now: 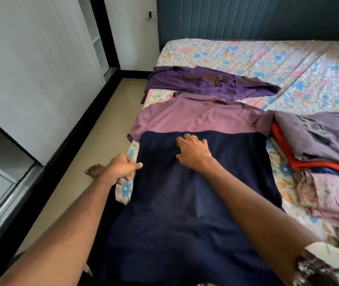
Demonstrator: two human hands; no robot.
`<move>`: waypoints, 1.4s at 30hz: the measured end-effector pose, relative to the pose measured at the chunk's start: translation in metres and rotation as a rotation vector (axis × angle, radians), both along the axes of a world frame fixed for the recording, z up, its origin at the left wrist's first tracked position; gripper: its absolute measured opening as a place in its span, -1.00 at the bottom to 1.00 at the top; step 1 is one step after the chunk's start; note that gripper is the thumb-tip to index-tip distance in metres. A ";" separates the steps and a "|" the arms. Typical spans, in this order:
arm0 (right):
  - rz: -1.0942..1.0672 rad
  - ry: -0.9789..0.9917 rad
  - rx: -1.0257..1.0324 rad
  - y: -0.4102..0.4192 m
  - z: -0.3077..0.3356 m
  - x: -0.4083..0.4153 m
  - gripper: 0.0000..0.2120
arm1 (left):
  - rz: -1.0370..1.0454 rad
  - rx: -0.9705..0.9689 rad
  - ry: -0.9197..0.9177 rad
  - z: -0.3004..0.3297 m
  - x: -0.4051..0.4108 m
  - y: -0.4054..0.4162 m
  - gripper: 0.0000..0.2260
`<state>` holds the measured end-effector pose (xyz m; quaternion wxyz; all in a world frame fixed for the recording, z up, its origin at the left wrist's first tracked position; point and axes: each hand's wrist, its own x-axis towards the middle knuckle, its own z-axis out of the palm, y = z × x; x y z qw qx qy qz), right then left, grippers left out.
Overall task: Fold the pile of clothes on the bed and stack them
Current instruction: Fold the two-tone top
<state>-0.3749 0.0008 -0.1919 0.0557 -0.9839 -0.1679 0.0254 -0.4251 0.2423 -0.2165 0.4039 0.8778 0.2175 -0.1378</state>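
Observation:
A polo shirt lies flat, back up, on the flowered bed [267,58]; its top part is mauve [201,118] and its lower part navy [195,203], hanging over the near edge. My right hand [193,151] rests on the navy cloth just below the colour seam, fingers bent and pressing down. My left hand [123,168] is at the shirt's left edge, fingers curled and pinching the navy hem against the sheet. A dark purple garment [205,83] lies crumpled beyond the collar.
A stack of clothes sits at the right: a grey-purple piece [325,139] on top of an orange one [300,162], with folded pink flowered cloth [329,197] nearer. White wardrobe doors [30,69] line the left beyond a strip of beige floor [94,131]. A bare foot [94,171] stands there.

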 end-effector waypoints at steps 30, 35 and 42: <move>-0.473 0.417 1.364 0.143 0.001 0.165 -0.78 | -0.097 -0.292 -0.410 -0.021 0.025 -0.026 -0.68; -0.757 0.233 1.167 0.040 0.004 0.190 -0.66 | -0.280 -0.208 -0.445 0.010 0.047 -0.085 -0.58; -0.705 0.232 0.644 -0.047 -0.040 0.177 -0.20 | -0.530 0.196 -0.266 -0.013 0.035 -0.143 -0.53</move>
